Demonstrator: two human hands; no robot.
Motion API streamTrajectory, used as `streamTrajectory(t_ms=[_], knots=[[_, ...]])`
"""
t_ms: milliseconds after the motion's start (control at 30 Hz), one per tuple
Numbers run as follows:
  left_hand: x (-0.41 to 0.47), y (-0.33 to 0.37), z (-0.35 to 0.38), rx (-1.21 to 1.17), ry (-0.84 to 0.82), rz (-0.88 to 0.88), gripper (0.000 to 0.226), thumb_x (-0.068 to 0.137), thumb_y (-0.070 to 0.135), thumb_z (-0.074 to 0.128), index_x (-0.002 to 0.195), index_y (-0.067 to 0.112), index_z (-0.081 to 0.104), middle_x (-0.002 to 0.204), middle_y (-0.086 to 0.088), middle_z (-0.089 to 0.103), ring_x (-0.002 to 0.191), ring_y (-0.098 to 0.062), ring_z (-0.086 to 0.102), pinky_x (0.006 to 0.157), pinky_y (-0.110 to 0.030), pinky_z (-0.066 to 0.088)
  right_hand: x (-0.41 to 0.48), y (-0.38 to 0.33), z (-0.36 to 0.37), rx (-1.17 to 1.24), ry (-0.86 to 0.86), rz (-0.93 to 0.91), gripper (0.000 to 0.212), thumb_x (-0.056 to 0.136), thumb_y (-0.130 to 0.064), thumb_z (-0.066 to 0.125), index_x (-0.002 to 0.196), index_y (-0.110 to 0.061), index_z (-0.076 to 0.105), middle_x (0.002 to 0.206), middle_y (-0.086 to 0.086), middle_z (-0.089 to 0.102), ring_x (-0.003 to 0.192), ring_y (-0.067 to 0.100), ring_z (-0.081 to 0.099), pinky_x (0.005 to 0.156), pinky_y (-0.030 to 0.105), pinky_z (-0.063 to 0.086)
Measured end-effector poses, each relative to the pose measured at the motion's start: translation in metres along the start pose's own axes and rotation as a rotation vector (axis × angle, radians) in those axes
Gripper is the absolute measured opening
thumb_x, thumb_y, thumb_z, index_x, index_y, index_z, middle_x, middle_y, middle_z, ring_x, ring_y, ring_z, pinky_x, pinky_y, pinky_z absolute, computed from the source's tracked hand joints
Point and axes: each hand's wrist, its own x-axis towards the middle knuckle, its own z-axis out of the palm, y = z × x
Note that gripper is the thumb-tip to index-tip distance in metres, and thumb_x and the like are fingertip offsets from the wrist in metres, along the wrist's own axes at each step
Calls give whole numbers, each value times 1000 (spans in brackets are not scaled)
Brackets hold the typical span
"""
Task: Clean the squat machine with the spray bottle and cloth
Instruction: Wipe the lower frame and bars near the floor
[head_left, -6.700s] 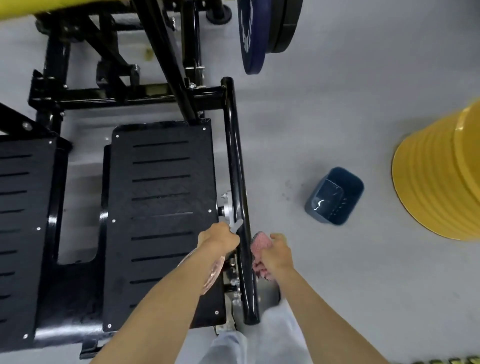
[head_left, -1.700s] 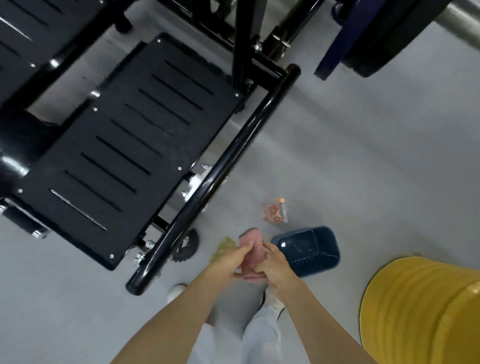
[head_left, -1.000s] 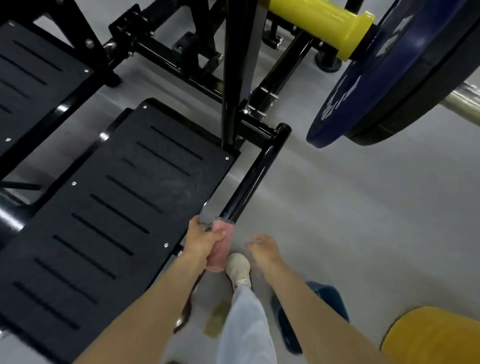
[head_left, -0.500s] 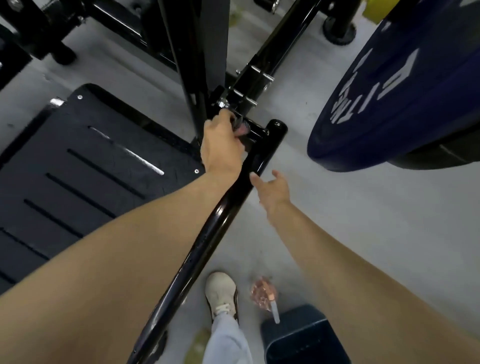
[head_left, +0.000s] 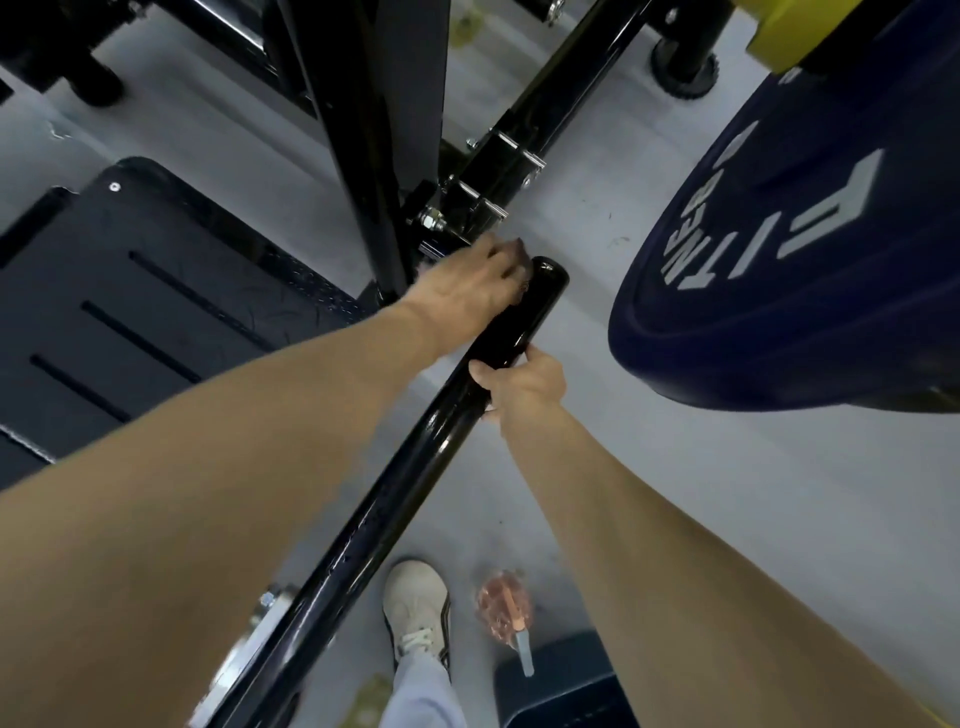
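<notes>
The squat machine's black side bar (head_left: 405, 467) runs from the bottom left up to its rounded end near the frame's upright post (head_left: 379, 130). My left hand (head_left: 467, 286) holds the pink cloth (head_left: 517, 249) against the frame by the bar's far end; only a corner of the cloth shows past my fingers. My right hand (head_left: 519, 384) grips the bar from the right, just below its end. The clear pink spray bottle (head_left: 506, 616) lies on the floor beside my shoe, held by neither hand.
The black slotted footplate (head_left: 156, 312) lies at left. A large blue weight plate (head_left: 810, 249) hangs close at right. A dark blue basket (head_left: 561, 691) stands on the grey floor by my white shoe (head_left: 415, 608). A bolted bracket (head_left: 493, 182) joins the frame bars.
My left hand with the cloth has shifted right toward the bar's end. My right hand, open in the air half a second ago, has come down and taken hold of the bar.
</notes>
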Motion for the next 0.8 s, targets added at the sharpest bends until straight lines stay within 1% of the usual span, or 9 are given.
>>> streamTrajectory(t_ms=[67,167,233,300,400,533,633,700,800], knots=[[0,-22,5,272,-69,-45,55,82,29,70,132,13,53,135,-8,52,122,-24,48,86,-26,48,-1,0,-1,21,3,10,37,68,-5,82,88,-23,57,74,-3,58,89,32,68,84,49,55],[-6,-19,6,493,-178,-92,41,85,13,54,125,4,61,124,-19,61,115,-27,58,65,-28,57,-3,0,-2,12,1,-8,35,69,-3,81,89,-21,58,70,-6,56,90,31,68,84,49,55],[0,-4,15,434,-122,-88,48,91,-1,33,138,-10,39,137,-33,42,124,-40,46,72,-36,57,-3,1,-1,18,12,-19,36,69,-4,82,81,-25,55,72,-6,57,90,30,68,84,48,56],[6,15,11,207,-171,-172,48,99,3,30,143,-12,20,146,-36,24,131,-45,32,89,-41,51,-2,2,0,9,22,-29,40,66,-7,84,73,-30,51,78,-4,62,90,29,68,83,48,56],[3,17,17,99,-50,-107,52,96,0,22,144,-15,5,149,-37,17,136,-46,23,106,-43,39,-3,2,1,3,7,-17,38,66,-8,84,78,-29,55,79,-5,62,90,28,68,82,47,56],[-15,-20,45,283,117,-20,51,92,7,33,138,-14,33,139,-31,43,132,-40,42,104,-44,44,-6,1,-2,10,-1,-24,45,70,-4,81,110,-15,63,73,-8,57,92,28,68,85,46,55],[-15,-10,32,141,40,-178,48,86,-1,40,133,-10,46,133,-29,51,123,-36,53,90,-41,54,-8,1,-3,36,-13,-8,43,72,-3,80,107,-19,63,72,-9,57,90,27,68,84,46,56],[-3,10,16,-129,77,-312,54,80,-4,40,134,-7,46,136,-26,50,127,-35,49,103,-43,45,-10,0,-2,67,-17,1,36,71,-2,79,93,-25,62,73,-8,59,87,27,68,81,47,57],[9,47,7,-157,15,-190,54,85,-2,37,138,7,40,137,-6,51,126,-21,49,106,-35,38,-8,7,-2,111,-13,-17,26,81,-1,64,95,-23,64,84,-1,64,91,32,67,82,50,56]])
